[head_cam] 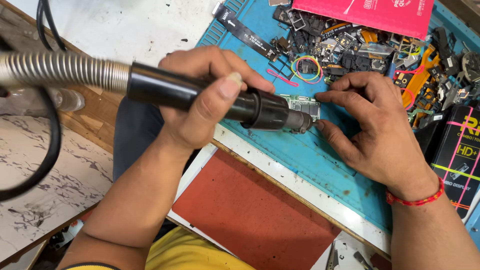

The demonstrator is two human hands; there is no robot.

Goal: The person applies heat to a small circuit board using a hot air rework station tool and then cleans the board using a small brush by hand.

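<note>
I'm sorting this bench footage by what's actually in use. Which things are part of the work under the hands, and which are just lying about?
In use:
left hand gripping the black hot-air handpiece
right hand steadying the small circuit board
blue work mat

Lying about:
pile of phone parts
rubber bands
flex ribbon cable
pink packet

A circuit board [305, 106] lies on a mat [310, 155] on the worktop [125, 25], between the left hand [200, 100] and right hand [370, 130]. Behind it sits a heap of loose parts [350, 50]; a flex cable [247, 35] lies to its left.

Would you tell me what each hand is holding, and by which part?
The left hand grips the black hot-air handpiece around its barrel. The right hand pins the small circuit board at its edges.
</note>
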